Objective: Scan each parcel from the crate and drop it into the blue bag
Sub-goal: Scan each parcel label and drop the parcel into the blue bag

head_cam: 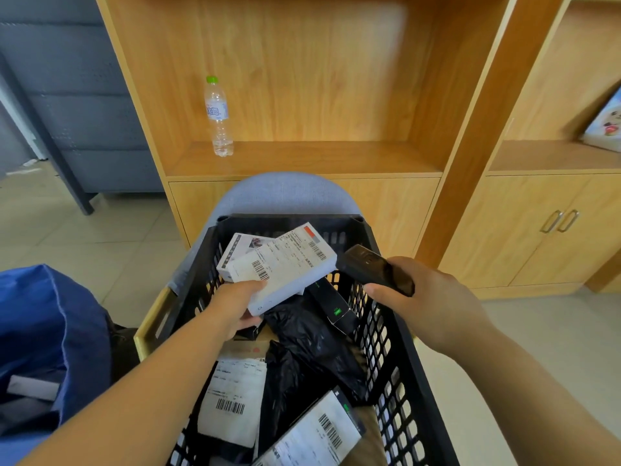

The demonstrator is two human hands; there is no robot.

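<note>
My left hand point(237, 306) grips a white box parcel point(285, 267) with a barcode label, held tilted over the black crate point(386, 338). My right hand point(423, 297) holds a black handheld scanner point(369, 267), its head pointing left at the box label, a short gap away. Inside the crate lie black plastic mailers point(302, 351), a small black box point(332, 304) and several labelled parcels point(235, 398). The open blue bag point(50, 331) stands at the lower left, with something pale inside it.
The crate rests on a grey chair point(285, 193) in front of a wooden shelf unit point(302, 95). A water bottle point(218, 116) stands on the shelf. Cabinet doors point(537, 230) are at right, a grey sofa point(77, 95) at left, tiled floor around.
</note>
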